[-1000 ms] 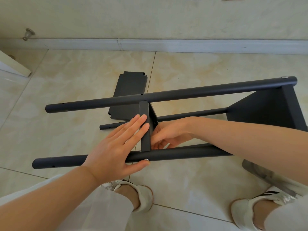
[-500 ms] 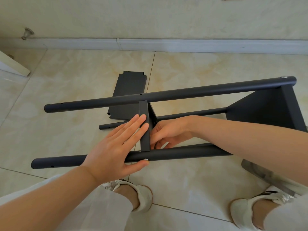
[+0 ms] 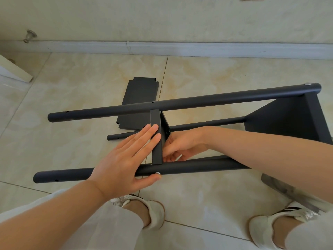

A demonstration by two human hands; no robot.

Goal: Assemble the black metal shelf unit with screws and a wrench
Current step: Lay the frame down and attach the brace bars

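Shelf unit (image 3: 288, 120) lies on its side on the tiled floor (image 3: 216, 73), with the middle shelf panel (image 3: 155, 139) standing edge-up between the near pole (image 3: 198, 166) and the far pole (image 3: 216, 99). The person's left hand (image 3: 122, 159) is flat with straight fingers, pressing that panel's edge, thumb tip right at the screw (image 3: 158, 173) in the near pole. The right hand (image 3: 182, 145) reaches in behind the panel with fingers curled; whether it pinches anything is hidden, so can't tell. Looks like the screw is getting started by hand, so it's best to hold the panel square to avoid cross-threading, then snug it with a wrench (none in view). Room-wise, a spare panel (image 3: 138, 98) lies just beyond the far pole, the wall (image 3: 180, 24) sits further back, the shoes (image 3: 153, 210) are close under the near pole, and there's open tile to the left.
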